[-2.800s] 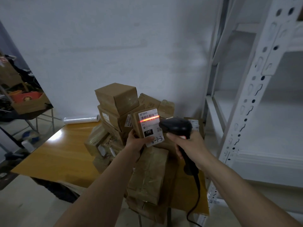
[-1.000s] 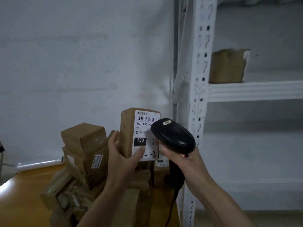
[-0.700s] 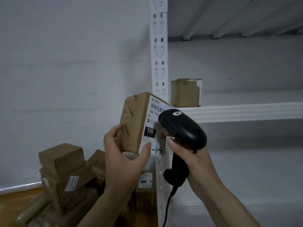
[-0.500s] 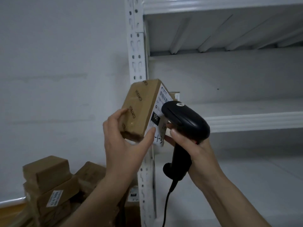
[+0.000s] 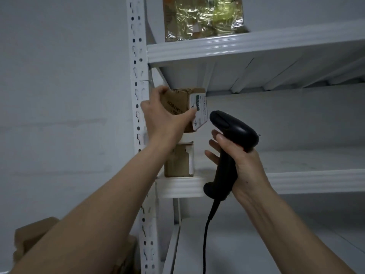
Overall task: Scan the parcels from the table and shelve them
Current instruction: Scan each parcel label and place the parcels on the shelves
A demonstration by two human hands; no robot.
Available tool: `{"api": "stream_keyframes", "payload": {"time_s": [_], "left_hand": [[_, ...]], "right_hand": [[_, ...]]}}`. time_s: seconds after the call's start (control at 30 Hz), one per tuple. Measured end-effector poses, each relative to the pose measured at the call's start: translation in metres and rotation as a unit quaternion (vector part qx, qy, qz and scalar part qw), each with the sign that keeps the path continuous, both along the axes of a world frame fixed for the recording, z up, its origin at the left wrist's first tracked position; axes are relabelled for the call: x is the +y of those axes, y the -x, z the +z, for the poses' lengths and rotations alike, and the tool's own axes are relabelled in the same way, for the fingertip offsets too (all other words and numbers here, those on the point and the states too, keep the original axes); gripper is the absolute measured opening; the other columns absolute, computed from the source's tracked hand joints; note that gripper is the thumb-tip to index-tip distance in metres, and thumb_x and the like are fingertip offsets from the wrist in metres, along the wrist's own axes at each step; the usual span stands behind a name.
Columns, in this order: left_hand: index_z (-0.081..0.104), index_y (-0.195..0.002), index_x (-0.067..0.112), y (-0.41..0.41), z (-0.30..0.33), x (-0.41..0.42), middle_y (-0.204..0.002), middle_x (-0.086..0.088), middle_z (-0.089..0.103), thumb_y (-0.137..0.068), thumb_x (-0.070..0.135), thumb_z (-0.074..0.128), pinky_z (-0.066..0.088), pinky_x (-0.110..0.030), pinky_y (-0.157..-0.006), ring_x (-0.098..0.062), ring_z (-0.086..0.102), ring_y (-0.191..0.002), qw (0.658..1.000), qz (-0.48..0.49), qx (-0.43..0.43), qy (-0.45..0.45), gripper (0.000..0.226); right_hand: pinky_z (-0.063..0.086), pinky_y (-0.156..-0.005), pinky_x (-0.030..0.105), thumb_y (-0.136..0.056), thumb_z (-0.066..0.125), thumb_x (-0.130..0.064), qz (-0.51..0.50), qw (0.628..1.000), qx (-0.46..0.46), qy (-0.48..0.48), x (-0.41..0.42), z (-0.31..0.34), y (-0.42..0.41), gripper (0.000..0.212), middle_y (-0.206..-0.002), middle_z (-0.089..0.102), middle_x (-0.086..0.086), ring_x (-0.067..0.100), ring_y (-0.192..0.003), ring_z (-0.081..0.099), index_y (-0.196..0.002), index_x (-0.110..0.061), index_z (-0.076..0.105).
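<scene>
My left hand (image 5: 163, 117) grips a small brown parcel (image 5: 180, 104) with a white label on its right face. I hold it high at the left end of the white shelf (image 5: 308, 179), above another brown parcel (image 5: 178, 160) that stands on that shelf. Whether the two parcels touch I cannot tell. My right hand (image 5: 240, 162) holds the black barcode scanner (image 5: 231, 139) by its handle, just right of the parcels, with its cable hanging down.
A white perforated upright (image 5: 138, 95) stands left of the parcels. On the upper shelf (image 5: 256, 44) sits a large box wrapped in shiny film (image 5: 203, 16). More brown parcels (image 5: 33, 236) lie at the lower left. The rest of the middle shelf stretches right.
My left hand lifted the scanned parcel from the table pile up to the shelf, above the parcel standing there. The scanner followed alongside. The view tilted upward.
</scene>
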State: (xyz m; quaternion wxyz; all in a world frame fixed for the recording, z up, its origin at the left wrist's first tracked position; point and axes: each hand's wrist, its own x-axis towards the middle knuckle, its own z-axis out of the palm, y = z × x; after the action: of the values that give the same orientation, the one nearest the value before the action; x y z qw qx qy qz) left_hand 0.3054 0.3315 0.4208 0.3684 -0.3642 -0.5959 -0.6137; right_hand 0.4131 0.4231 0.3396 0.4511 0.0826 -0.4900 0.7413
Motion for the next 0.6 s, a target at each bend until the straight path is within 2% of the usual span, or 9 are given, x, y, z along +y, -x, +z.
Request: {"api": "stream_keyframes", "payload": {"time_s": [0.07, 0.2, 0.27, 0.37, 0.47, 0.6], "left_hand": [[0.044, -0.129, 0.030, 0.004, 0.004, 0.014, -0.119, -0.001, 0.040, -0.066, 0.034, 0.086, 0.036, -0.001, -0.063, -0.013, 0.046, -0.105, 0.999, 0.040, 0.000, 0.022, 0.076], [0.042, -0.128, 0.034, 0.023, 0.011, 0.029, -0.120, -0.004, 0.039, -0.063, 0.041, 0.083, 0.053, -0.034, -0.078, -0.023, 0.048, -0.108, 0.992, 0.119, -0.033, 0.035, 0.077], [0.041, -0.128, 0.034, 0.032, 0.010, 0.034, -0.120, -0.005, 0.039, -0.062, 0.043, 0.082, 0.054, -0.042, -0.084, -0.025, 0.047, -0.109, 0.986, 0.148, -0.053, 0.052, 0.078], [0.041, -0.129, 0.033, 0.042, 0.001, 0.042, -0.123, -0.007, 0.039, -0.064, 0.041, 0.081, 0.051, -0.044, -0.090, -0.026, 0.044, -0.114, 0.983, 0.150, -0.073, 0.083, 0.077], [0.042, -0.130, 0.033, 0.048, -0.012, 0.048, -0.126, -0.009, 0.039, -0.068, 0.040, 0.080, 0.048, -0.040, -0.091, -0.027, 0.041, -0.118, 0.982, 0.147, -0.072, 0.098, 0.073], [0.037, -0.139, 0.035, 0.049, -0.017, 0.053, -0.134, -0.011, 0.038, -0.076, 0.039, 0.074, 0.038, -0.033, -0.087, -0.029, 0.037, -0.124, 0.981, 0.152, -0.077, 0.091, 0.074]], "right_hand": [[0.054, -0.093, 0.043, -0.067, 0.075, -0.018, -0.009, 1.000, -0.005, 0.023, 0.013, -0.002, -0.001, 0.036, -0.109, 0.072, 0.008, 0.023, -0.102, 0.068, -0.102, -0.016, 0.069], [0.055, -0.091, 0.042, -0.064, 0.076, -0.020, -0.019, 0.999, -0.028, 0.033, 0.030, -0.008, 0.000, 0.043, -0.107, 0.072, 0.009, 0.025, -0.104, 0.068, -0.106, -0.015, 0.067], [0.055, -0.089, 0.042, -0.062, 0.075, -0.020, -0.017, 0.998, -0.040, 0.034, 0.035, -0.012, 0.001, 0.046, -0.106, 0.072, 0.010, 0.025, -0.104, 0.068, -0.107, -0.015, 0.066], [0.055, -0.089, 0.043, -0.060, 0.076, -0.020, -0.010, 0.998, -0.046, 0.050, 0.040, -0.020, 0.003, 0.047, -0.105, 0.073, 0.010, 0.026, -0.102, 0.069, -0.106, -0.013, 0.067], [0.055, -0.085, 0.041, -0.061, 0.076, -0.018, 0.006, 0.997, -0.057, 0.057, 0.043, -0.025, 0.005, 0.038, -0.101, 0.074, 0.011, 0.027, -0.100, 0.069, -0.098, -0.012, 0.070], [0.057, -0.081, 0.040, -0.073, 0.073, -0.011, 0.023, 0.996, -0.072, 0.052, 0.043, -0.028, 0.009, 0.025, -0.100, 0.074, 0.013, 0.030, -0.099, 0.070, -0.097, -0.009, 0.069]]}}
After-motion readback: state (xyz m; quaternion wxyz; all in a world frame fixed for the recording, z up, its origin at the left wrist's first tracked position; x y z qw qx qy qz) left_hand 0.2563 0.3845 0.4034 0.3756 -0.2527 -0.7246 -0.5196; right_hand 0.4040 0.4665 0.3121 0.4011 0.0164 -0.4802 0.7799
